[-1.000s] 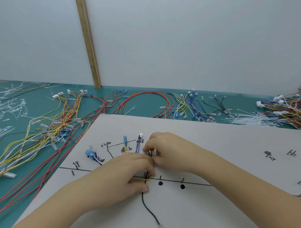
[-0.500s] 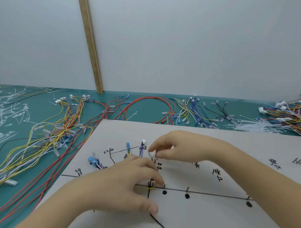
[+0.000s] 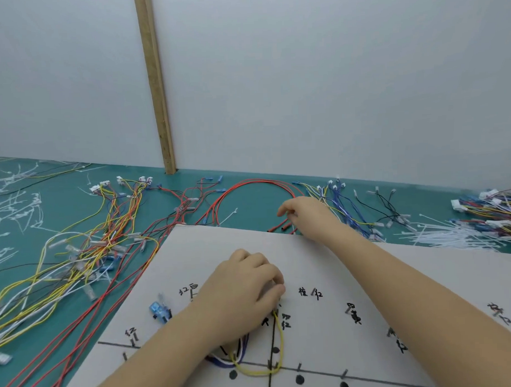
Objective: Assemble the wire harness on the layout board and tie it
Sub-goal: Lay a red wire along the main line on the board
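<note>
Laying wires on the white layout board (image 3: 367, 264), with the left hand (image 3: 240, 298) pressing curled fingers down on the yellow wire (image 3: 279, 334) and others near the drawn lines (grip itself hidden). Reaching past the board's far edge with the right hand (image 3: 304, 217), fingers loosely bent and holding nothing yet, just above the red wire loop (image 3: 248, 185); next, probably pinching one red wire and bringing it to its mark. Working on a green table (image 3: 60, 206) covered in wire piles and white zip ties (image 3: 447, 233), by a plain pale wall.
</note>
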